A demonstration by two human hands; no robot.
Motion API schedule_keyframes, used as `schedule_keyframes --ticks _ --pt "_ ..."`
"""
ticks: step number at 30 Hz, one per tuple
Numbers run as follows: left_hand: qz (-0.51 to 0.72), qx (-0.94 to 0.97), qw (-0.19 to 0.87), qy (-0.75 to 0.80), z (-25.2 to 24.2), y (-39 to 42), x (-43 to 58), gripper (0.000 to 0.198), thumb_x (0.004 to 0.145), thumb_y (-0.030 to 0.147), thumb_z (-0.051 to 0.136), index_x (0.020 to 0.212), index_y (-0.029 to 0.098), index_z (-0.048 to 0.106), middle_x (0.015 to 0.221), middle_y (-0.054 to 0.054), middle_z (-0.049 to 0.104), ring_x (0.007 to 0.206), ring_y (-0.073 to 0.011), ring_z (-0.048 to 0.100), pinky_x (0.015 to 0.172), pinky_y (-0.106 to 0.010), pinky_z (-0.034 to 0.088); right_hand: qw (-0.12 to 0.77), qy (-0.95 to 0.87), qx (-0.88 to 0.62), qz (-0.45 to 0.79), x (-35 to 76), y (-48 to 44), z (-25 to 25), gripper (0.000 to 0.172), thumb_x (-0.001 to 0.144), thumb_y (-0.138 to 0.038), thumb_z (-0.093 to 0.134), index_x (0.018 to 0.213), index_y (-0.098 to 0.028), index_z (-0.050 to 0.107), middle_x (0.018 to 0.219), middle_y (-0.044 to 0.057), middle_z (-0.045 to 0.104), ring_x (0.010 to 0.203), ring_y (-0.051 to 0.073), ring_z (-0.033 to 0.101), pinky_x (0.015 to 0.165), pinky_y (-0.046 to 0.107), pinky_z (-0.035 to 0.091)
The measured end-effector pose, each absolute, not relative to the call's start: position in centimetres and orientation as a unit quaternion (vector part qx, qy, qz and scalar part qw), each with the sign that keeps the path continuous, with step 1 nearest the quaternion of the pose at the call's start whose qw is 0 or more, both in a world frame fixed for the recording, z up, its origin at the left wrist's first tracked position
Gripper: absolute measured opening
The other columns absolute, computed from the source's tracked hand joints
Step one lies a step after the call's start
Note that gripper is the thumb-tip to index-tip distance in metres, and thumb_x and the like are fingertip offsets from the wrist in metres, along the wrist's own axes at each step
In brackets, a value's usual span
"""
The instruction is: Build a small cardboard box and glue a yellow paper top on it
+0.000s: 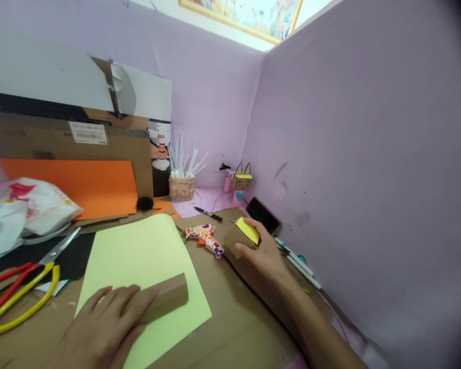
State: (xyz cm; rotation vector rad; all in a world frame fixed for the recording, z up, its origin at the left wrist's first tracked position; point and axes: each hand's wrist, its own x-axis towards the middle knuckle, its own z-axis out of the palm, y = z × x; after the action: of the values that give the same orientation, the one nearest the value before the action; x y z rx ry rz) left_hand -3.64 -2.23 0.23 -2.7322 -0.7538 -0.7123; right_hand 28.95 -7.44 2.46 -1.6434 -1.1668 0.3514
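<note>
My left hand is closed over one end of a folded cardboard piece, which lies on a sheet of pale yellow paper. Between the thumb and fingers of my right hand is a small cardboard box with a bright yellow top. Just left of that box lies a flower-patterned glue gun. Its dark cord runs towards me under my right forearm.
Red and yellow-handled scissors lie at left near a plastic bag. At the back stand a basket of glue sticks and a cardboard cat figure. A pen and phone lie nearby. A lilac wall bounds the right.
</note>
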Motion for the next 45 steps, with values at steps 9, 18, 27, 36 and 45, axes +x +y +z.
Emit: schedule_keyframes --ticks 9,18,27,36,45 --pt "-0.258 -0.866 0.074 -0.422 0.7 0.3 -4.7 0.049 0.081 0.043 0.044 0.12 0.016 0.055 0.118 -0.021 0.056 0.102 -0.0389 0.054 0.083 -0.055 0.042 0.617 -0.385 -0.45 0.519 24.7 -11.0 1.9 0.061 0.056 -0.028 0.079 0.113 -0.024 0.057 0.11 0.006 0.065 0.092 0.023 0.063 0.078 0.034 0.049" --pt "-0.264 -0.757 -0.431 -0.415 3.9 -6.3 2.6 0.064 0.066 0.032 0.065 0.126 0.021 0.045 0.113 -0.012 0.059 0.077 -0.0204 0.062 0.068 -0.034 0.055 0.632 -0.416 -0.423 0.498 21.6 -11.7 -0.4 0.074 0.052 -0.033 0.082 0.118 -0.029 0.051 0.111 0.003 0.063 0.098 0.024 0.059 0.081 0.032 0.046" --pt "-0.353 -0.681 -0.525 -0.369 1.8 -5.5 4.1 0.053 0.059 0.016 0.069 0.11 0.02 0.055 0.118 -0.009 0.055 0.104 -0.0264 0.055 0.09 -0.037 0.046 0.614 -0.421 -0.426 0.515 20.9 -11.7 -1.3 0.06 0.057 -0.036 0.079 0.109 -0.029 0.051 0.109 0.003 0.062 0.099 0.024 0.059 0.08 0.033 0.047" --pt "-0.324 -0.422 -0.779 -0.332 2.5 -5.1 3.6 0.043 0.073 0.035 0.067 0.106 0.01 0.056 0.099 -0.012 0.066 0.083 -0.0224 0.064 0.071 -0.032 0.052 0.638 -0.361 -0.46 0.501 21.1 -10.9 -1.9 0.029 0.073 -0.045 0.067 0.09 -0.021 0.064 0.085 0.003 0.067 0.074 0.018 0.063 0.065 0.03 0.054" --pt "-0.25 -0.317 -0.835 -0.374 2.3 -4.8 3.7 0.034 0.087 0.033 0.049 0.103 0.005 0.06 0.077 -0.011 0.067 0.062 -0.0154 0.063 0.056 -0.026 0.055 0.65 -0.319 -0.47 0.504 20.4 -10.4 -1.4 0.036 0.068 -0.048 0.07 0.084 -0.016 0.063 0.057 -0.002 0.063 0.047 0.012 0.059 0.045 0.024 0.053"
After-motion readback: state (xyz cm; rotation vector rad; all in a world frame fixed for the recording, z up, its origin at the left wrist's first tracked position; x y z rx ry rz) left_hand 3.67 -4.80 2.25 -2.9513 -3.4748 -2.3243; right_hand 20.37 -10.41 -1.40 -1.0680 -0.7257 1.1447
